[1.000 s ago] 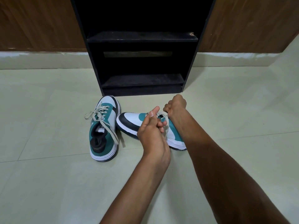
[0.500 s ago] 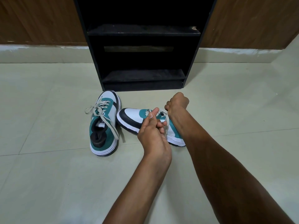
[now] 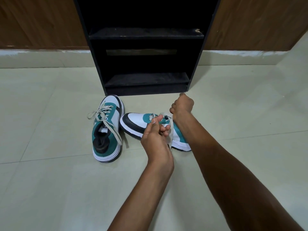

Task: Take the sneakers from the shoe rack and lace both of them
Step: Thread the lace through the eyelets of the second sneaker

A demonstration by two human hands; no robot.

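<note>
Two white, teal and black sneakers lie on the tiled floor in front of the black shoe rack (image 3: 146, 80). The left sneaker (image 3: 106, 130) stands upright, toe toward the rack, with its beige lace loosely tied and trailing. The right sneaker (image 3: 138, 122) lies across, toe pointing left, partly hidden by my arms. My left hand (image 3: 155, 139) is closed on a beige lace end (image 3: 170, 130) over this sneaker's middle. My right hand (image 3: 182, 105) is a fist just beyond the sneaker, gripping the other lace end.
The rack's two visible shelves hold nothing. Wooden panels and a pale skirting run along the wall behind it. Bare tiled floor spreads to the left, the right and toward me.
My right fist has pulled a little farther away from the sneaker, toward the rack. My left hand has stayed over the sneaker, holding its lace.
</note>
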